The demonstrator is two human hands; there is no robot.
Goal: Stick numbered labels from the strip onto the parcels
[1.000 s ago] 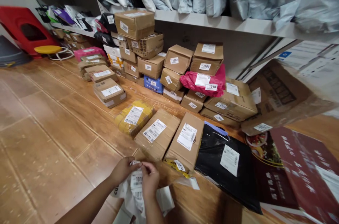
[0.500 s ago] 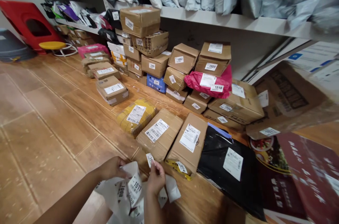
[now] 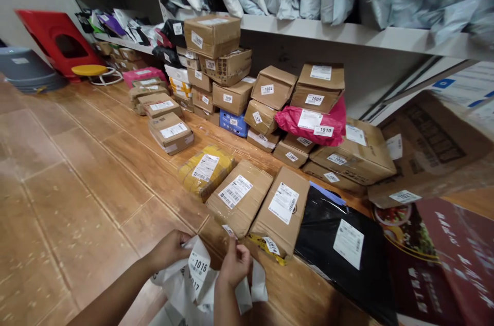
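Observation:
My left hand [image 3: 173, 251] is closed on a crumpled white label sheet [image 3: 198, 264], on which the numbers 1016 and 017 show. A small white sticker [image 3: 229, 231] is at the index fingertip of my right hand [image 3: 236, 260], touching or just over the near edge of a brown carton [image 3: 240, 196]. To its right lies a longer carton [image 3: 281, 207] with a 1014 sticker on yellow tape at its near end. A yellow wrapped parcel [image 3: 206, 171] sits to the left, and a black flat package [image 3: 343, 254] to the right.
Stacked numbered cartons [image 3: 233, 97] stand beneath a white shelf [image 3: 293, 26] of grey bags. A large tilted carton [image 3: 428, 146] and dark red boxes [image 3: 459, 259] are at the right. A red stool [image 3: 57, 43] and a grey tub [image 3: 29, 69] stand at far left.
The sticker at my right hand has moved to the near edge of the brown carton. The label sheet has shifted, now showing 1016. The whole view has moved slightly right and down.

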